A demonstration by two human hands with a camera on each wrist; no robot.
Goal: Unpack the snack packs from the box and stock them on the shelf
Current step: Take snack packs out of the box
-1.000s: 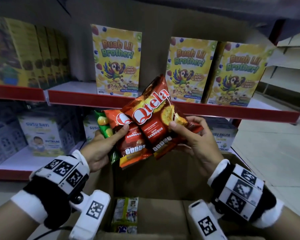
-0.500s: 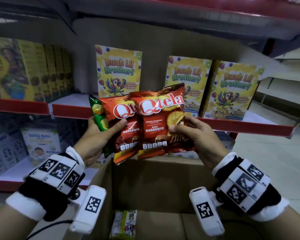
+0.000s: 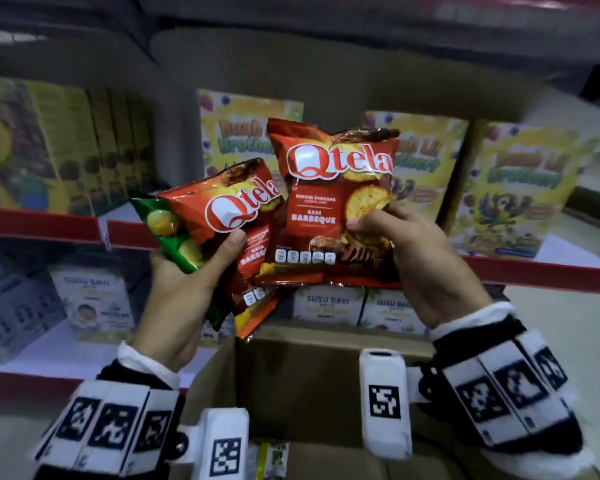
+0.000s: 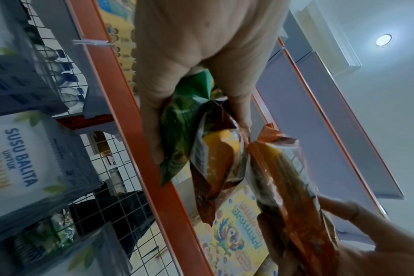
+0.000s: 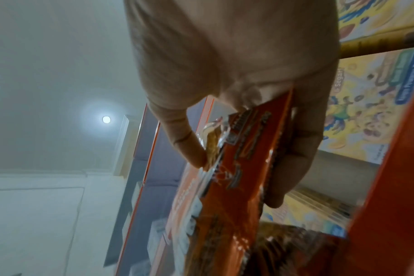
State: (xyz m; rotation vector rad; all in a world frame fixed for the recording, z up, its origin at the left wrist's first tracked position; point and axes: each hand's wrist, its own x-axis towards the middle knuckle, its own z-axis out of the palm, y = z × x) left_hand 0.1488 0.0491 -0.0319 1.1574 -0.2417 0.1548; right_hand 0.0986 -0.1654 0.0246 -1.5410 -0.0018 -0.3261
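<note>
Red barbecue snack packs held up before the shelf (image 3: 534, 271), above the box (image 3: 309, 375).
Head view: right hand (image 3: 420, 268) pinches one red pack (image 3: 329, 202); left hand (image 3: 184, 296) grasps another red pack (image 3: 229, 216) with a green pack (image 3: 167, 226).
Wrist views: each grip stays clenched on its packs.

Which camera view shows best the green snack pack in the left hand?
The head view: the green snack pack shows its printed face, gripped by the left hand behind a red Qtela pack. The left wrist view shows only its crumpled underside. The right wrist view does not show it.
</note>
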